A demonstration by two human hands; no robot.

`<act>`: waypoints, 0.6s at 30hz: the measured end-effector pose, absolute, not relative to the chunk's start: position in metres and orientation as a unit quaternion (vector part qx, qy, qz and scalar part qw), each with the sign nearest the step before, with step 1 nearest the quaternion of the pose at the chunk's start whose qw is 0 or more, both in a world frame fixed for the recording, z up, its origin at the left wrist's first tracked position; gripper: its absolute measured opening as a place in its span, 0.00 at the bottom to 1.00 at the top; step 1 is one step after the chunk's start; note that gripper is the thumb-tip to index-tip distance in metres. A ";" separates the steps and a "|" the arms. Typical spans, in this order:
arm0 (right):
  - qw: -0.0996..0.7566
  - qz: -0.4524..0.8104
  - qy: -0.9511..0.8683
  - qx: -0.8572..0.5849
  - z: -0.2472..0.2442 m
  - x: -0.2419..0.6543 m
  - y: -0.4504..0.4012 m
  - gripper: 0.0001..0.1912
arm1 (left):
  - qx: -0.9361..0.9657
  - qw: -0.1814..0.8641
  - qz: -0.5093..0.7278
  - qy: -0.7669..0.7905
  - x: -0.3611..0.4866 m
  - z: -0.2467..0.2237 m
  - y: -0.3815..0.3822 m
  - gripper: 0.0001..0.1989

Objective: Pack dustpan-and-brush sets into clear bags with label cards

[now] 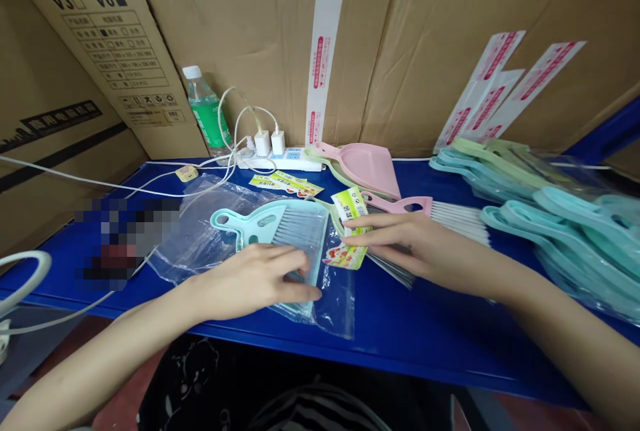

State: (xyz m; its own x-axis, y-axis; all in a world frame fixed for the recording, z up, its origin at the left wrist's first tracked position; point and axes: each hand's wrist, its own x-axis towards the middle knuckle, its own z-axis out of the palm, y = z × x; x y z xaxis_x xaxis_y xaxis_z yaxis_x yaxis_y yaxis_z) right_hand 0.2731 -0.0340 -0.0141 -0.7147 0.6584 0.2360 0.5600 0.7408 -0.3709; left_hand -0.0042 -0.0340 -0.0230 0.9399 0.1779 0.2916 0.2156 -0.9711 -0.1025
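A light-blue dustpan with a brush (pixel 300 224) lies on a clear plastic bag (pixel 193 237) near the table's middle. My left hand (pixel 260 281) rests over the lower part of this set, fingers curled, and what they grip, if anything, is hidden. My right hand (pixel 400 241) holds a yellow-green printed card (pixel 353 217) by its right side, just right of the blue dustpan. Behind it are a pink dustpan (pixel 373 167) and a pink-handled brush (pixel 455 217). Another brush's bristles show partly beneath my right hand.
Bagged blue and green dustpan sets (pixel 590 231) are piled at the right. More printed cards (pixel 285 183), a power strip (pixel 300 159) with chargers and cables, and a bottle (pixel 207 114) stand or lie at the back. Cardboard boxes (pixel 415 51) line the rear.
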 end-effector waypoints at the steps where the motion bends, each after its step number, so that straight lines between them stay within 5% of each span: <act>1: 0.169 0.160 -0.914 -0.333 -0.012 0.273 -0.035 0.19 | -0.983 0.069 -0.137 -0.101 -0.004 -0.023 -0.034 0.13; 5: 0.160 0.258 -0.878 -0.370 -0.005 0.274 -0.040 0.22 | -0.980 0.105 -0.137 -0.102 -0.002 -0.023 -0.032 0.11; 11: 0.309 0.317 -0.792 -0.420 -0.026 0.260 -0.036 0.18 | -0.962 0.184 -0.186 -0.081 -0.002 -0.025 -0.032 0.12; 18: 0.367 0.298 -0.748 -0.466 -0.039 0.255 -0.036 0.37 | -0.946 0.234 -0.219 -0.053 -0.006 -0.021 -0.036 0.10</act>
